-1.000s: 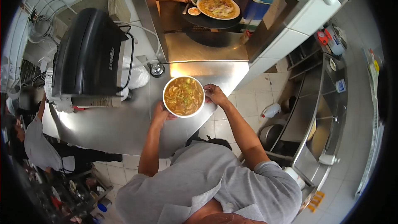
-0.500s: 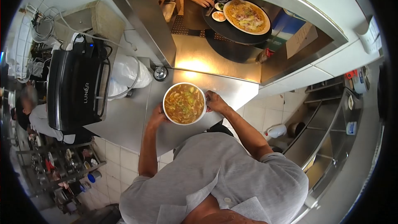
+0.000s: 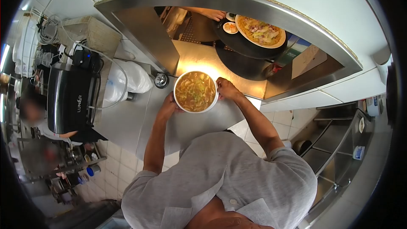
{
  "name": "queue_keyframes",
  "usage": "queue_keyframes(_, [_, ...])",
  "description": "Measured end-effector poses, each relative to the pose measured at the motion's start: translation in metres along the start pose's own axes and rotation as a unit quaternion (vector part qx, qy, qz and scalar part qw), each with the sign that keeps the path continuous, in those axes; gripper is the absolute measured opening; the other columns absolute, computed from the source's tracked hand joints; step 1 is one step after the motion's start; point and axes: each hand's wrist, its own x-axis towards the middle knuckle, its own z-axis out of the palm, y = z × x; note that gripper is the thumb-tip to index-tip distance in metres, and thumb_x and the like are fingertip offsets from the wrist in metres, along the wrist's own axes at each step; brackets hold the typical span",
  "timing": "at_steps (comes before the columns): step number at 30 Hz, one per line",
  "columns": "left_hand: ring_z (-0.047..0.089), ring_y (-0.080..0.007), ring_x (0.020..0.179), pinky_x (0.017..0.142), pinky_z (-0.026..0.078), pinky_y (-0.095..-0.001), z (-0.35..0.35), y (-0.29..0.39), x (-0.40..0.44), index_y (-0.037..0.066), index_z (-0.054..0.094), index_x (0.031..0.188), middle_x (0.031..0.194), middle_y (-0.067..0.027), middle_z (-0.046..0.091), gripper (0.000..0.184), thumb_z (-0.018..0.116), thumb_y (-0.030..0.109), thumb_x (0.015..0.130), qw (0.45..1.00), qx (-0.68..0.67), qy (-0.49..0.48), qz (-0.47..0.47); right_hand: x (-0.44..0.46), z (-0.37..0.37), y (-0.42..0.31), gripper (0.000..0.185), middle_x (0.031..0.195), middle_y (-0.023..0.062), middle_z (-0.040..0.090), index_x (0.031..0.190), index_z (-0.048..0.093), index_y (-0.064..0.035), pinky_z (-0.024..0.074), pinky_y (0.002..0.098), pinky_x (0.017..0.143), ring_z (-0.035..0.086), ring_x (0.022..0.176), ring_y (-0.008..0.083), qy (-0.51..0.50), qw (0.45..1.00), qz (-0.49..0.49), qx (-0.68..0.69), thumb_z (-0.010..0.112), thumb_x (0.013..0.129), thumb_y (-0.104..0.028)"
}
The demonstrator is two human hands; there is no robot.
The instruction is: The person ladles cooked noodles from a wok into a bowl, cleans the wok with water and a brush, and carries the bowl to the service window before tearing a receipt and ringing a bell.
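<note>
A white bowl of brown soup (image 3: 195, 92) with noodle-like strips and green bits is held level above the steel counter (image 3: 157, 118). My left hand (image 3: 170, 105) grips its left side, fingers partly hidden beneath the bowl. On the opposite side, my right hand (image 3: 227, 89) has its fingers closed at the rim. Just beyond the bowl is the steel-framed serving window (image 3: 220, 55). Through it a black round tray (image 3: 237, 44) shows, bearing a plate of noodles (image 3: 260, 29) and a small dish (image 3: 230, 28). Another person's hand (image 3: 215, 15) touches the tray's far left edge.
On the left stand a black LUNAR appliance (image 3: 70, 97), white plastic bags (image 3: 135, 76) and a small metal call bell (image 3: 161, 80). A looping cable (image 3: 125, 76) runs there. Another person (image 3: 36, 110) is at the far left. Steel sinks (image 3: 335, 144) line the right side.
The bowl and both my hands have moved forward, toward the serving window, and slightly right. The view has shifted, and the other person's hand and the tray now appear higher and farther right.
</note>
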Motion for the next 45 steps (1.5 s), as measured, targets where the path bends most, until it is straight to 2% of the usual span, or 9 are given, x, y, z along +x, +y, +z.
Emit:
queue_keyframes(7, [0.073,-0.0223,0.089,0.071,0.064,-0.0350,0.006,0.030,0.042,0.006,0.041,0.139,0.118,-0.0141,0.065,0.056,0.046,-0.007,0.084,1.000,0.004,-0.028,-0.011,0.023,-0.034,-0.020,0.021,0.083,0.0163,0.067,0.107,0.057,0.0032,0.0616,0.0346,0.054,0.072,0.066,0.0230,0.017,0.998,0.023,0.061,0.047,0.089,0.001])
queue_keyframes(8, [0.074,-0.0271,0.080,0.069,0.063,-0.0354,0.007,0.033,0.048,0.002,0.038,0.134,0.108,-0.0181,0.069,0.044,0.055,0.005,0.093,0.999,-0.033,-0.042,0.008,0.036,-0.036,-0.010,0.024,0.083,0.0186,0.069,0.108,0.058,0.0040,0.0624,0.0349,0.054,0.073,0.067,0.0238,0.016,0.999,0.012,0.041,0.043,0.090,0.002])
queue_keyframes(11, [0.074,-0.0273,0.080,0.069,0.063,-0.0350,0.003,0.039,0.068,0.003,0.038,0.134,0.107,-0.0183,0.069,0.045,0.056,0.007,0.094,0.998,-0.022,-0.061,-0.012,0.047,-0.046,-0.014,0.024,0.080,0.0177,0.068,0.108,0.058,0.0045,0.0630,0.0357,0.054,0.073,0.067,0.0242,0.016,0.996,0.025,0.081,0.043,0.090,0.002])
queue_keyframes(18, [0.074,-0.0301,0.082,0.069,0.062,-0.0348,-0.002,0.043,0.115,0.002,0.032,0.141,0.108,-0.0208,0.070,0.055,0.057,0.006,0.092,0.996,-0.025,-0.076,-0.026,0.076,-0.069,-0.007,0.023,0.079,0.0173,0.068,0.108,0.059,0.0028,0.0621,0.0350,0.053,0.072,0.062,0.0237,-0.003,0.994,0.062,0.092,0.055,0.085,0.002])
queue_keyframes(28, [0.074,-0.0329,0.084,0.070,0.063,-0.0370,-0.003,0.052,0.145,0.001,0.026,0.143,0.104,-0.0256,0.069,0.062,0.052,-0.004,0.087,0.995,-0.028,-0.075,-0.053,0.089,-0.085,-0.009,0.029,0.079,0.0171,0.068,0.113,0.056,0.0020,0.0628,0.0371,0.058,0.071,0.064,0.0249,-0.006,0.988,0.077,0.135,0.057,0.084,0.001])
queue_keyframes(34, [0.074,-0.0290,0.082,0.071,0.063,-0.0352,-0.009,0.051,0.155,0.008,0.033,0.143,0.100,-0.0201,0.071,0.059,0.055,0.000,0.089,0.994,-0.033,-0.082,-0.066,0.094,-0.090,-0.013,0.033,0.078,0.0159,0.067,0.115,0.055,0.0002,0.0628,0.0364,0.059,0.070,0.063,0.0232,-0.013,0.984,0.101,0.149,0.060,0.082,0.001])
queue_keyframes(37, [0.074,-0.0357,0.084,0.072,0.063,-0.0387,-0.006,0.048,0.149,0.001,0.030,0.137,0.101,-0.0269,0.069,0.053,0.054,-0.003,0.090,0.993,-0.058,-0.070,-0.075,0.100,-0.084,-0.009,0.030,0.077,0.0137,0.068,0.114,0.057,-0.0017,0.0615,0.0336,0.057,0.069,0.061,0.0198,0.012,0.985,0.099,0.142,0.060,0.084,0.000])
queue_keyframes(41, [0.074,-0.0311,0.085,0.074,0.063,-0.0377,0.001,0.046,0.138,0.001,0.038,0.130,0.101,-0.0222,0.070,0.043,0.059,0.002,0.092,0.996,-0.071,-0.043,-0.044,0.101,-0.077,0.002,0.019,0.079,0.0087,0.068,0.110,0.060,-0.0022,0.0564,0.0278,0.052,0.067,0.059,0.0153,0.085,0.984,0.056,0.144,0.056,0.092,-0.003])
queue_keyframes(45, [0.074,-0.0282,0.083,0.069,0.062,-0.0330,0.008,0.035,0.121,-0.002,0.050,0.118,0.098,-0.0200,0.070,0.025,0.057,0.011,0.098,0.996,-0.087,0.014,-0.025,0.073,-0.042,0.025,0.013,0.079,0.0102,0.066,0.106,0.060,-0.0014,0.0557,0.0303,0.052,0.066,0.059,0.0174,0.244,0.924,-0.016,0.294,0.055,0.095,-0.006])
